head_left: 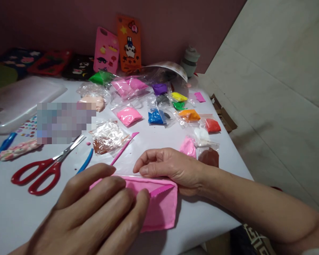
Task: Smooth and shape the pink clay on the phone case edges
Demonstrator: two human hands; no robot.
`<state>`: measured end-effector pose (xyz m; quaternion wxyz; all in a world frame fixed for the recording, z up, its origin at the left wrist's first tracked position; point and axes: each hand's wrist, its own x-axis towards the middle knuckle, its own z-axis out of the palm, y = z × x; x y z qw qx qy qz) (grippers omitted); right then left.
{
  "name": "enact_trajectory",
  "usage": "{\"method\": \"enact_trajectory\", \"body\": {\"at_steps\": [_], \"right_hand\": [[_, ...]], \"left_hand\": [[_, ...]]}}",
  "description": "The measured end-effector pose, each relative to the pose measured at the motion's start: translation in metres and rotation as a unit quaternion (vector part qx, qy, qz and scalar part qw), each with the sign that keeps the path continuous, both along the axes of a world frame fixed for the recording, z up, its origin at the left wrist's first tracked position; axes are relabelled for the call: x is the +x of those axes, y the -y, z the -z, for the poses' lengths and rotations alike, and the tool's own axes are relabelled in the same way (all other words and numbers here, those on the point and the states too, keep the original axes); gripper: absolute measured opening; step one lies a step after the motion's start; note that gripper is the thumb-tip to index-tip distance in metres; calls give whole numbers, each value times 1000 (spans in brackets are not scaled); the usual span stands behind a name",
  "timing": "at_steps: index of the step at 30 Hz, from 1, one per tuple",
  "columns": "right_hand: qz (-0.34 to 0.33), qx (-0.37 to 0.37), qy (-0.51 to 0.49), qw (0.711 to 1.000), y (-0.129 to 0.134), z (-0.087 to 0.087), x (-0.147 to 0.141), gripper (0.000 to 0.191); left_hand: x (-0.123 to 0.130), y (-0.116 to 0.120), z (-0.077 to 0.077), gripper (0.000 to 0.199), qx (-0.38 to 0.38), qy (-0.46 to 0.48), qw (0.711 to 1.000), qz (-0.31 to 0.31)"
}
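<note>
A flat pink clay-covered piece (162, 209) with a raised rim lies near the table's front edge. Over its left part is my left hand (103, 205), fingers curled round a magenta tool (162, 191) whose serrated end rests on the pink surface near the upper right corner. My left fingertips and thumb are partly hidden. Along the far edge of the piece, my right hand (170, 168) has its fingers curled, thumb near the index finger, against the rim. What the right fingers grip, if anything, is hard to make out.
Red-handled scissors (54, 163), a blue tool (85, 161) and a magenta stick (124, 148) lie at the left and beyond. Clay packets, including a blue one (156, 116), spread behind. Decorated phone cases (129, 46) lean on the wall.
</note>
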<state>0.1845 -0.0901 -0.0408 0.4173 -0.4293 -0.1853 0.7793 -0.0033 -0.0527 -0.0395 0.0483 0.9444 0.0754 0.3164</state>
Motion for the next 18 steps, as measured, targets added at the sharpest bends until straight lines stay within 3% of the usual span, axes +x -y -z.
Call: {"method": "enact_trajectory", "body": {"at_steps": [10, 18], "right_hand": [[-4, 6, -1, 1000, 0, 0, 0, 8], [-6, 4, 0, 1000, -1, 0, 0, 9]], "left_hand": [[-1, 0, 0, 27, 8, 1, 1000, 1], [4, 2, 4, 22, -27, 47, 998, 25]]}}
